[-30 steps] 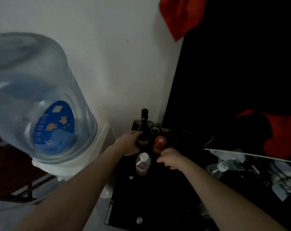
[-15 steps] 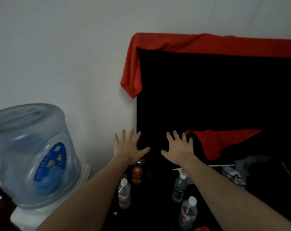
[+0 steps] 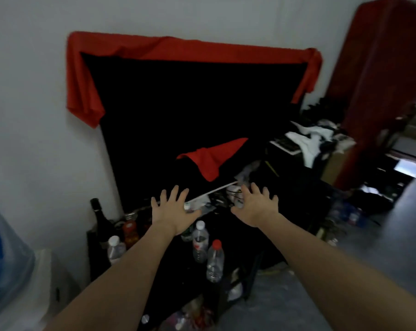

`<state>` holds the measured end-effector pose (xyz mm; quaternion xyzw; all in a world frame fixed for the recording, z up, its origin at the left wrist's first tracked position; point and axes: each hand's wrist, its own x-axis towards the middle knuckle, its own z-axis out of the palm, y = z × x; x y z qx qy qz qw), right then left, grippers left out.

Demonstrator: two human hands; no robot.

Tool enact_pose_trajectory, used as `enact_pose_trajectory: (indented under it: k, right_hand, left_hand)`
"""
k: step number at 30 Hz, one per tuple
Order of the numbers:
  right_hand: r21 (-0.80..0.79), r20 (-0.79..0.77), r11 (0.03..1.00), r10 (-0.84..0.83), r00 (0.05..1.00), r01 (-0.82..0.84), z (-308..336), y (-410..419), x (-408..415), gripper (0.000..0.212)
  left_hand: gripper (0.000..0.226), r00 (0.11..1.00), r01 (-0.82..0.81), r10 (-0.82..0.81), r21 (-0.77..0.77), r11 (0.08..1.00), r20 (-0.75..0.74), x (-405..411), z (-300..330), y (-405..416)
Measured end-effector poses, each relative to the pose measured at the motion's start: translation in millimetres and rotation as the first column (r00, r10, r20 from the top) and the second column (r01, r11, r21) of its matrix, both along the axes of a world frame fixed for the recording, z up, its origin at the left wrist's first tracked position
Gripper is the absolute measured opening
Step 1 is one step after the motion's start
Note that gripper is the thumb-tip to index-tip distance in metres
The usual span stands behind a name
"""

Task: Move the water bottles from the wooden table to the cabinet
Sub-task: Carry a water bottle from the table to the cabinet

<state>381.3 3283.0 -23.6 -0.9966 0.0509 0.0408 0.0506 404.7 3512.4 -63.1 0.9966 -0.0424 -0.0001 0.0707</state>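
- Both hands have risen off the bottles they reached toward a second ago; the left hand (image 3: 172,210) and right hand (image 3: 255,206) now hover with fingers spread, holding nothing, above the dark surface (image 3: 228,225).
- Three clear water bottles stand upright on this surface: a white-capped bottle (image 3: 199,242) just below the left hand, a red-capped bottle (image 3: 215,261) just beside it, and a second white-capped bottle (image 3: 115,249) near the left edge.
- Handling judgement: thin plastic walls flex under pressure; the contents appear low, so each is probably light. Grip round the mid-body or the stiffer neck under the cap.
- A dark glass bottle (image 3: 99,218) and an orange-capped jar (image 3: 129,231) stand in the corner; the glass is the fragile item.
- A red cloth (image 3: 211,161) drapes over the black panel (image 3: 190,111) behind.
- Hard to make out: the surface's edges and the clutter behind the hands merge into shadow. The wooden table is not in view.
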Motion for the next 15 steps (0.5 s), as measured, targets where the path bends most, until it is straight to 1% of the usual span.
enact_pose_trajectory:
  k: [4, 7, 11, 15]
  right_hand:
    - [0.009, -0.052, 0.985, -0.170, 0.984, 0.171, 4.4, -73.8, -56.0, 0.086]
    - [0.019, -0.046, 0.957, -0.290, 0.956, 0.291, 5.9, -124.3, -100.1, 0.087]
    - [-0.004, 0.008, 0.895, -0.446, 0.895, 0.446, 4.6, -190.7, -171.0, 0.087]
    - [-0.018, 0.017, 0.809, -0.587, 0.809, 0.587, 2.4, -264.4, -265.4, 0.088]
  left_hand:
    - [0.088, 0.986, 0.166, -0.166, -0.001, 0.986, 0.001, -18.6, 7.7, -68.9]
    - [0.086, 0.954, 0.301, -0.301, 0.030, 0.953, 0.002, -36.8, 15.2, -129.0]
    - [0.086, 0.888, 0.460, -0.460, 0.038, 0.887, -0.001, -77.6, 24.0, -223.0]
    - [0.085, 0.792, 0.610, -0.609, 0.047, 0.791, -0.033, -136.6, 32.6, -317.9]
